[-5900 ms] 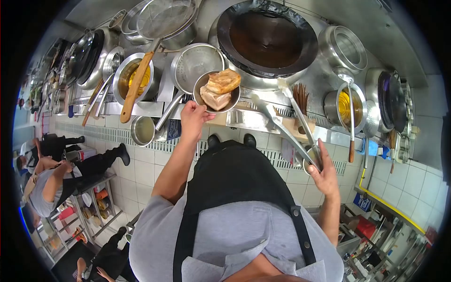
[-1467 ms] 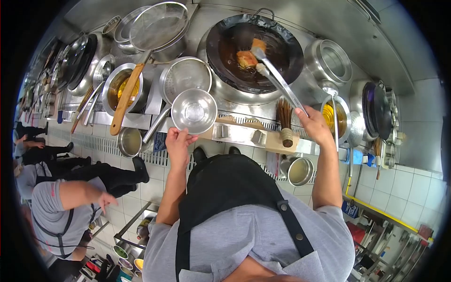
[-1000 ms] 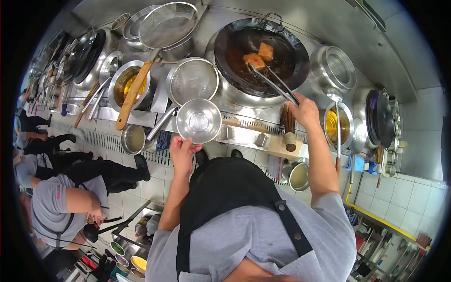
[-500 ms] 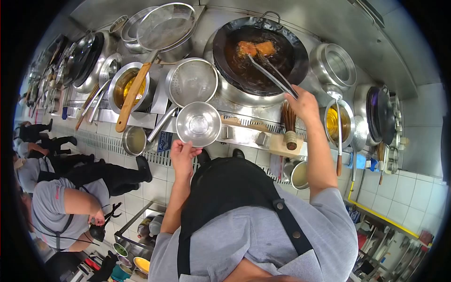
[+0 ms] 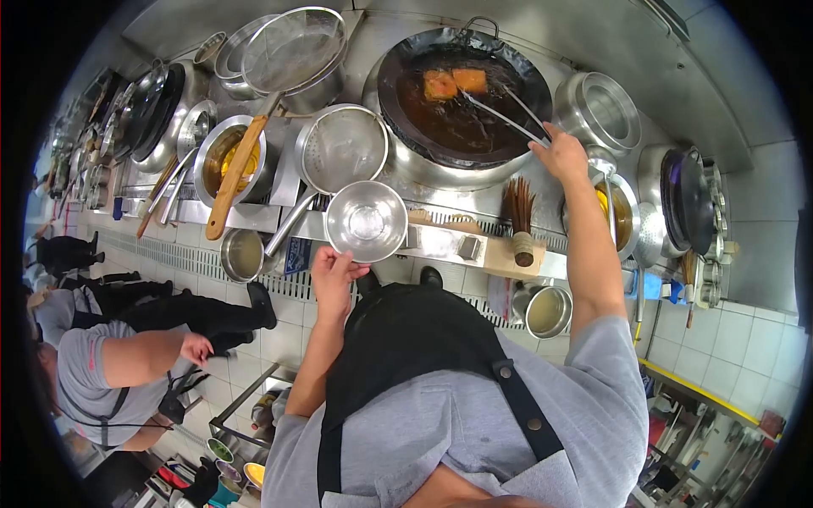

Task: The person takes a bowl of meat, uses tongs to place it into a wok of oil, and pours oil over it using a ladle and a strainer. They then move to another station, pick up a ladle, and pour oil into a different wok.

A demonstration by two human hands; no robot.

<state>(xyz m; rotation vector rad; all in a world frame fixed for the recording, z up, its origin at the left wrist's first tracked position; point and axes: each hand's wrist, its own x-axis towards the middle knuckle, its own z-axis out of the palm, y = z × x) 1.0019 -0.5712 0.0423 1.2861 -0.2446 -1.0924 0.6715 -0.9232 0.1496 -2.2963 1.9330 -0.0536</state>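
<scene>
My left hand [image 5: 336,275] pinches the near rim of a small metal bowl [image 5: 366,222], which shows no food inside. A pair of metal tongs [image 5: 508,117] is gripped in my right hand [image 5: 561,155]; its arms are spread and the tips reach into the dark oil of a black wok [image 5: 402,118]. Two golden-orange fried pieces [image 5: 439,85] lie side by side in that oil, close to the left tong tip. Just beyond the bowl rests a perforated metal strainer [image 5: 345,151] with a long handle.
Left of the strainer, a wooden-handled mesh skimmer [image 5: 292,51] lies across pots. A bamboo brush [image 5: 521,224] stands at the stove's front edge. A pot of yellow oil [image 5: 627,222] holds a ladle at right. At far left, another person [image 5: 127,364] in a grey shirt stands nearby.
My right hand has moved right and up, and the tongs have spread and come away from the fried pieces. The bowl has shifted slightly right. The other person's arm has moved.
</scene>
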